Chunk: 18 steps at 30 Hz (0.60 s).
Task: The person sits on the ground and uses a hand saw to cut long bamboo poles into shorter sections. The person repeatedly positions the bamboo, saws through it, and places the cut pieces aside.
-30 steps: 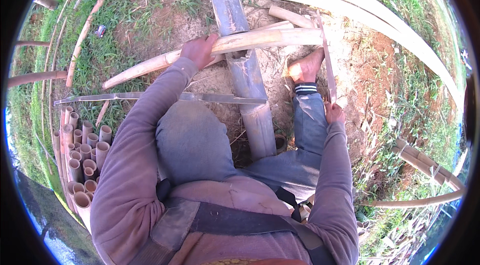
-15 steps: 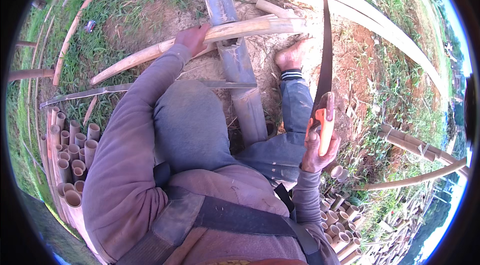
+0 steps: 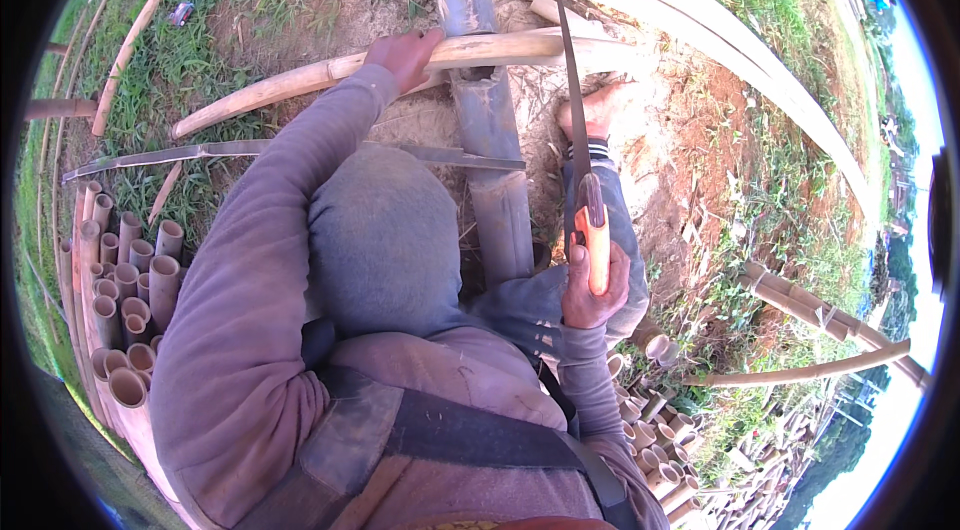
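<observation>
My left hand [image 3: 405,62] is wrapped round a pale bamboo pole [image 3: 265,95] and holds it across a thick grey post [image 3: 485,130]. The post lies on the ground and has a notched break where the pole crosses. In my right hand [image 3: 597,288] is a handsaw [image 3: 594,235] with an orange handle, its dark narrow blade pointing away from me. The blade passes in front of the pole near its right end; whether they touch I cannot tell. A long thin grey strip [image 3: 165,159] runs behind my left arm and onto the post.
Short cut bamboo tubes [image 3: 128,280] stand bundled at the left; more cut tubes [image 3: 665,450] lie at the lower right. Long split bamboo lengths [image 3: 700,25] curve along the far right. My bare foot [image 3: 597,110] rests beside the post. Crossed bamboo poles [image 3: 800,305] lie at right.
The saw in my right hand has swung left, from right of the pole's end to across it. My left hand still grips the pole. The whole view has shifted slightly.
</observation>
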{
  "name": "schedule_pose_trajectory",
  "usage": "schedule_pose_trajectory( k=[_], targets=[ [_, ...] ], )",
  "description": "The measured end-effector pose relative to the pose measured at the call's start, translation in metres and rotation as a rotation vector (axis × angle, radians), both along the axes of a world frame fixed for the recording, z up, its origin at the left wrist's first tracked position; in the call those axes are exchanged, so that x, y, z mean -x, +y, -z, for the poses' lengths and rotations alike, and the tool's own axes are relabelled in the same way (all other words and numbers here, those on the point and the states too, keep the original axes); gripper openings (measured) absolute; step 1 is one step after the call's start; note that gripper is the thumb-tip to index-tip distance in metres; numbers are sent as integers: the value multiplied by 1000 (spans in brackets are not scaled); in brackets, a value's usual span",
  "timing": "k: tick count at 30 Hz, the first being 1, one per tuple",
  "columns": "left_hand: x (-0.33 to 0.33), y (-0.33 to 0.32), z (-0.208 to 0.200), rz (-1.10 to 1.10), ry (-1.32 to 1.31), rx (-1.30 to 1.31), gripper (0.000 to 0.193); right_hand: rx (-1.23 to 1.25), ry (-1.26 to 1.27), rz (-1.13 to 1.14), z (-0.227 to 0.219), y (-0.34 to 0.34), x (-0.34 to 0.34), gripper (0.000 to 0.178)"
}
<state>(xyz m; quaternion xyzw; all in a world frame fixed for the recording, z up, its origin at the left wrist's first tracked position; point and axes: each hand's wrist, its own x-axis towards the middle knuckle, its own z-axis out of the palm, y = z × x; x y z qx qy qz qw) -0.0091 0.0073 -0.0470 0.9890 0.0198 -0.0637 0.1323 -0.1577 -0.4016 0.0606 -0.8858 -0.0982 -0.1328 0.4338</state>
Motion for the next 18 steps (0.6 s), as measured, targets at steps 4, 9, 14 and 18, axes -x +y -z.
schedule_pose_trajectory(
  k=[4,9,14,18],
  targets=[
    [-4,0,3,4,-11,14,53,-145,87,-13,19,-4,-15,38],
    [-3,-1,7,-1,-18,21,53,29,-13,-27,7,35,-71,36],
    [-3,1,4,-4,13,-4,58,48,-28,-10,13,-12,2,39],
    [-3,0,7,3,16,-1,60,-140,2,-14,26,4,-18,35]
  ],
)
